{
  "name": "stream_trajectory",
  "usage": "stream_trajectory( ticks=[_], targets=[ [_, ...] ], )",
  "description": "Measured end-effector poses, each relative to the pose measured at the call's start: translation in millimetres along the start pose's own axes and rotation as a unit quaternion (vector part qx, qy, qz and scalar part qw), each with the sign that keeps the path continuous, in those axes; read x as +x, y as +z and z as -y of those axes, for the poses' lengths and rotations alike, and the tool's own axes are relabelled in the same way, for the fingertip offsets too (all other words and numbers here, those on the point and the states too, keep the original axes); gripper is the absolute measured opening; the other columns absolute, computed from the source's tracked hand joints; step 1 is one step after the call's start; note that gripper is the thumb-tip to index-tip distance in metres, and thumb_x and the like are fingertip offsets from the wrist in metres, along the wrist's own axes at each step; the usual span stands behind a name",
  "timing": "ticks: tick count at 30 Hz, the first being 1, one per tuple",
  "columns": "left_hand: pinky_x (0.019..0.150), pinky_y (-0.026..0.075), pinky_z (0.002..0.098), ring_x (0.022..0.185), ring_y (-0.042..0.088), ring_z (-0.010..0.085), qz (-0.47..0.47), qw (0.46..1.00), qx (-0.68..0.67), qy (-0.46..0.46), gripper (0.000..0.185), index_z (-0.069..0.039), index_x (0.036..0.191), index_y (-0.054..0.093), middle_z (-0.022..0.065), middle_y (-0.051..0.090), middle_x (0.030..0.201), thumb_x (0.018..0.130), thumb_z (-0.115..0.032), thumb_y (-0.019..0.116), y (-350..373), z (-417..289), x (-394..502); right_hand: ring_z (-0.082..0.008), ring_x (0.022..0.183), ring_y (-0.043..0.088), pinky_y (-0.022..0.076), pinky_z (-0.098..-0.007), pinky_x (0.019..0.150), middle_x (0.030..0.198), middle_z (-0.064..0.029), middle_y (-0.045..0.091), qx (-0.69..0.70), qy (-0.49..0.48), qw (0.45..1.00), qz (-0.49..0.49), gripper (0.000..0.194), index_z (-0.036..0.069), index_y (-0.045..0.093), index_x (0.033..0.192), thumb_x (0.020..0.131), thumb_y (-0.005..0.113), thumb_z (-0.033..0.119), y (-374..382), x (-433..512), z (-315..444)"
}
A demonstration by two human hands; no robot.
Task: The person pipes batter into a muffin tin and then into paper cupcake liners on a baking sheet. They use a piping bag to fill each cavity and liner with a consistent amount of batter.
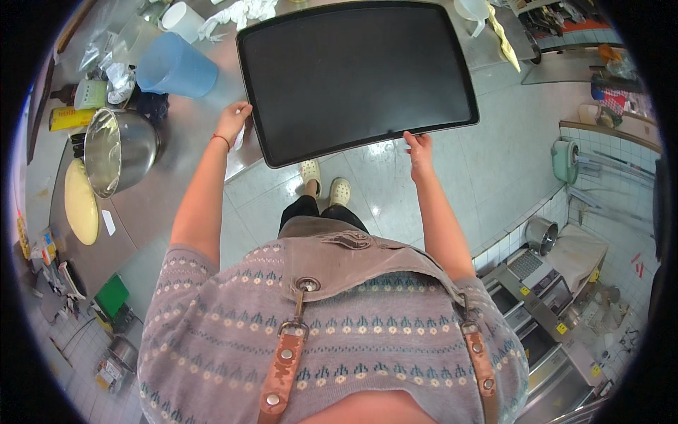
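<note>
A dark rectangular baking tray with a raised rim spans the top middle of the view, its inside bare. My left hand pinches its left rim; something thin and white, paper or cloth, shows beneath that palm. At the near edge, right of the middle, my right hand grips the rim, the fingers partly hidden under it. The tray slants over the steel worktable and the floor before me; whether it rests on the table I cannot tell.
On the worktable at left are a blue plastic jug, a smeared steel mixing bowl and a pale yellow dough-like mass. A white jug and a twisted pale yellow strip lie at upper right. Steel kitchen equipment lines the lower right.
</note>
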State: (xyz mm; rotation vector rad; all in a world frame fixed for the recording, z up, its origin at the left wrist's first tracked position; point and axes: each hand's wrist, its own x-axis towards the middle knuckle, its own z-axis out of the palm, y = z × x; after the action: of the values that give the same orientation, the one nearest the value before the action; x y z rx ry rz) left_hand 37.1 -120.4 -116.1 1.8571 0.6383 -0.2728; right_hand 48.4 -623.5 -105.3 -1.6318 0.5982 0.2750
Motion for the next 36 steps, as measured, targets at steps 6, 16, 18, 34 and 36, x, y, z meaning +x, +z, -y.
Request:
stream_trajectory(
  ticks=[6, 16, 18, 34, 36],
  targets=[
    [0.062, 0.047, 0.0271, 0.069, 0.056, 0.0091, 0.044, 0.994, -0.082, -0.055, 0.023, -0.004, 0.109, 0.065, 0.0004, 0.063, 0.082, 0.1, -0.025, 0.062, -2, -4, -4, -0.029, 0.101, 0.06, 0.0429, -0.0429, 0.089, 0.104, -0.0139, 0.064, -0.569, -0.231, 0.789, 0.029, 0.071, 0.004, 0.061, 0.107, 0.067, 0.084, 0.059, 61, -11, 58],
    [0.062, 0.045, 0.0254, 0.069, 0.054, 0.0083, 0.037, 0.992, -0.113, -0.042, 0.024, -0.006, 0.112, 0.063, -0.0004, 0.062, 0.086, 0.1, -0.027, 0.062, -1, -4, -10, -0.0298, 0.105, 0.056, 0.0402, -0.0435, 0.089, 0.106, -0.0124, 0.06, -0.68, -0.226, 0.696, 0.043, 0.095, 0.004, 0.061, 0.106, 0.045, 0.084, 0.073, 118, 1, 50],
    [0.063, 0.045, 0.0253, 0.07, 0.054, 0.0079, 0.039, 0.991, -0.12, -0.035, 0.023, -0.006, 0.111, 0.064, -0.0006, 0.062, 0.085, 0.101, -0.027, 0.062, -2, -4, -11, -0.0296, 0.103, 0.055, 0.0403, -0.0434, 0.088, 0.104, -0.0119, 0.059, -0.668, -0.282, 0.688, 0.028, 0.093, 0.005, 0.061, 0.104, 0.046, 0.082, 0.074, 123, 6, 48],
    [0.064, 0.049, 0.0291, 0.074, 0.057, 0.0101, 0.004, 0.987, -0.156, -0.046, 0.032, -0.005, 0.113, 0.062, 0.001, 0.063, 0.092, 0.094, -0.031, 0.069, -31, -27, -26, -0.0305, 0.139, 0.035, 0.026, -0.0469, 0.114, 0.151, -0.0153, 0.039, -0.085, 0.039, 0.981, 0.169, 0.094, 0.009, 0.033, 0.152, 0.082, 0.072, 0.057, -49, -100, 2],
    [0.068, 0.052, 0.0307, 0.074, 0.06, 0.0123, 0.03, 0.954, -0.29, -0.075, 0.032, -0.004, 0.115, 0.061, 0.003, 0.064, 0.094, 0.094, -0.028, 0.068, -39, -39, -42, -0.028, 0.147, 0.029, 0.0184, -0.0506, 0.12, 0.16, -0.0163, 0.032, -0.115, 0.098, 0.943, 0.296, 0.093, 0.009, 0.035, 0.154, 0.083, 0.073, 0.055, -91, -182, -62]
  ],
)
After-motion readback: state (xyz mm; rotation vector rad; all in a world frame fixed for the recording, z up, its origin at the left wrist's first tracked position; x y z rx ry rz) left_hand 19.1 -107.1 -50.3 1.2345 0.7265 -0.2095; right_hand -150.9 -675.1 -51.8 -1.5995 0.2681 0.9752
